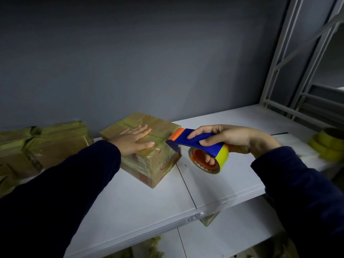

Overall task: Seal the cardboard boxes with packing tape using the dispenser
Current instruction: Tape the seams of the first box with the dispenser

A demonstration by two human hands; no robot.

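A small cardboard box (149, 164) wrapped in glossy tape stands on a white shelf (130, 202). My left hand (135, 140) lies flat on its top, fingers spread, pressing down. My right hand (229, 138) grips the blue handle of a tape dispenser (197, 141) with an orange nose and a yellow tape roll (221, 159) hanging under it. One finger passes through the roll's orange core. The dispenser's nose touches the box's right top edge.
Other taped cardboard boxes (55, 144) crowd the shelf's left end. Spare yellow tape rolls (329, 146) are stacked at the right edge. A grey wall stands behind, and a white metal rack frame (290, 75) rises at the right. More packages lie on a lower shelf (232, 233).
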